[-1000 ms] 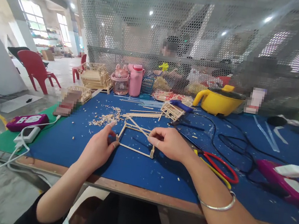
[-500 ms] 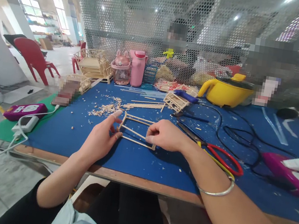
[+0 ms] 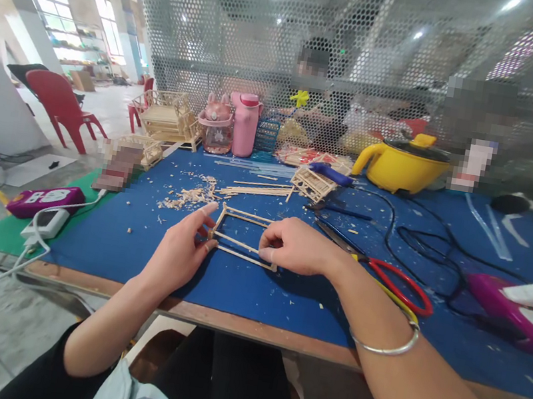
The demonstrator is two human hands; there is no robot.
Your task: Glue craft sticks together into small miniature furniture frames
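Observation:
A small rectangular frame of thin wooden sticks [image 3: 242, 258] lies on the blue tabletop between my hands. My left hand [image 3: 184, 240] grips its left end, thumb at the front corner and index finger stretched along the back. A middle wooden stick [image 3: 235, 242] runs across the frame, close to the front rail. Over the frame's right end, my right hand [image 3: 292, 245] pinches the right end of that stick between thumb and curled fingers. The fingers hide part of the frame's right side.
Wood scraps [image 3: 191, 194] and loose sticks [image 3: 260, 190] lie behind the frame. A small stick model [image 3: 313, 183] stands near a blue-handled tool [image 3: 331, 173]. Red-handled scissors [image 3: 401, 288] and black cables [image 3: 422, 241] are on the right, a yellow pot [image 3: 407, 169] at the back.
The middle stick's left end has shifted toward the front rail. Both hands stay in nearly the same places, with the right hand a touch lower.

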